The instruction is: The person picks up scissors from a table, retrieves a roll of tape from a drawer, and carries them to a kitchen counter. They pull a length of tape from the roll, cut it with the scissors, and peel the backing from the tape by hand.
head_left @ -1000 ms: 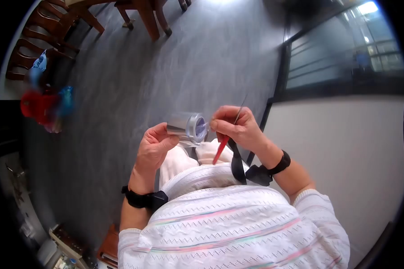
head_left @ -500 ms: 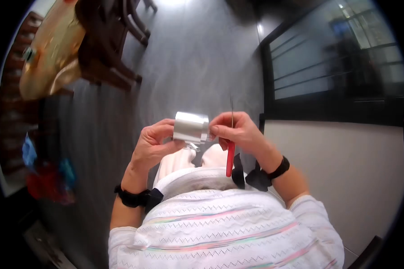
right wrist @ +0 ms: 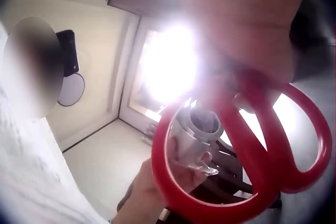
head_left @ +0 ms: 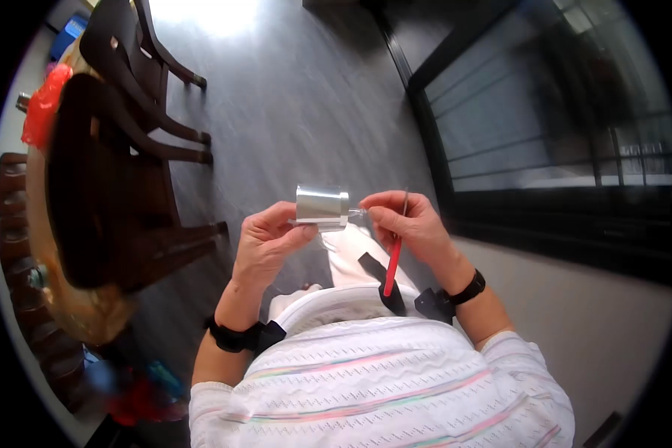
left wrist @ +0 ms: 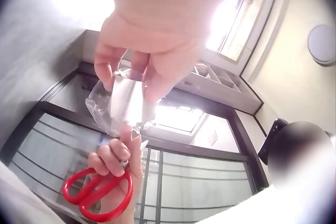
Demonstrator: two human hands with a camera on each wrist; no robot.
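The left hand (head_left: 265,243) grips a silver roll (head_left: 321,205) in clear wrap, held just left of the right hand (head_left: 410,224), which pinches the wrap's loose end while clasping red scissors (head_left: 392,257). Pulling the film taut, away from the roll, should help.

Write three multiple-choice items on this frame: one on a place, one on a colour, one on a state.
1. Where is the silver roll?
A. on the floor
B. in the left hand, held in front of the body
C. on a chair

2. What colour are the handles of the scissors?
A. red
B. blue
C. black

3. What is the right hand doing?
A. hanging empty
B. resting flat on the window
C. gripping the scissors while pinching clear film at the roll's end

Key: 1 B, the fingers curl round the roll in the head view. 2 A, the red loops fill the right wrist view. 3 C, the left wrist view shows both.
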